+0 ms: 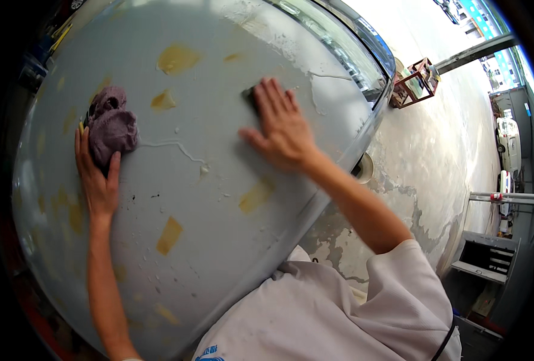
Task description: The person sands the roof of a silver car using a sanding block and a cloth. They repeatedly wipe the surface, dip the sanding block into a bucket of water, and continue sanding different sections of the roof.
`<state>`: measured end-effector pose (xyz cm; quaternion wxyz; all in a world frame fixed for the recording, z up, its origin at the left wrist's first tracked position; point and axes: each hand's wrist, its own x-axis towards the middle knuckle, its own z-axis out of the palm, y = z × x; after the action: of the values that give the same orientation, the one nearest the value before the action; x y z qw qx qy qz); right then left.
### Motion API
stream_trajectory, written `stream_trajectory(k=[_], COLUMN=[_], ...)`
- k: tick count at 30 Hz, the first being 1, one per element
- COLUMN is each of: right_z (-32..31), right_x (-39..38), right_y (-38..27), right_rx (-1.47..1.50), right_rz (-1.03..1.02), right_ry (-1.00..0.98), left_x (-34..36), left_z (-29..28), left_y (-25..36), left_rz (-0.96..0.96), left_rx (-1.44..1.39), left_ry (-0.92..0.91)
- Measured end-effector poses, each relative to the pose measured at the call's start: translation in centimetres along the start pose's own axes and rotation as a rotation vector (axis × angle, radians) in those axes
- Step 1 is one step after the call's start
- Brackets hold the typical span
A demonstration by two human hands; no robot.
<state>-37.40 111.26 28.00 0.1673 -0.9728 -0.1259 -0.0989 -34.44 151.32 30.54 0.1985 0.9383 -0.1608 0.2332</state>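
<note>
A grey car panel (206, 253), wet with drops and streaks and mottled with yellowish patches, fills the middle and left. My left hand (98, 180) holds a crumpled purple-brown cloth (111, 129) against it at the left, with something small and yellow by the fingertips. My right hand (276, 129) lies flat on a dark green-grey pad (249, 98) on the panel right of centre, fingers stretched over it and mostly hiding it.
The windscreen (345, 57) runs along the top right. Beyond the panel's right edge are concrete floor (429, 162), a red frame stand (412, 84), a bucket (365, 167), metal posts (504, 197), white vehicles (507, 144) and a grey shelved cabinet (483, 271).
</note>
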Motion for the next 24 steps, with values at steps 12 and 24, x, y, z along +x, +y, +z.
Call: stream_trajectory(k=[12,24], right_z=[0.2,-0.9], right_x=[0.8,4.4], right_y=[-2.7,6.8], right_rx=[0.040,0.051], right_rz=[-0.172,-0.074], right_ry=[-0.032,-0.097], left_x=[0.3,0.2], left_z=[-0.1,-0.3], left_y=[1.6,1.1], left_rz=[-0.055,-0.010], left_rx=[0.009,-0.003], left_ry=[-0.029,-0.032])
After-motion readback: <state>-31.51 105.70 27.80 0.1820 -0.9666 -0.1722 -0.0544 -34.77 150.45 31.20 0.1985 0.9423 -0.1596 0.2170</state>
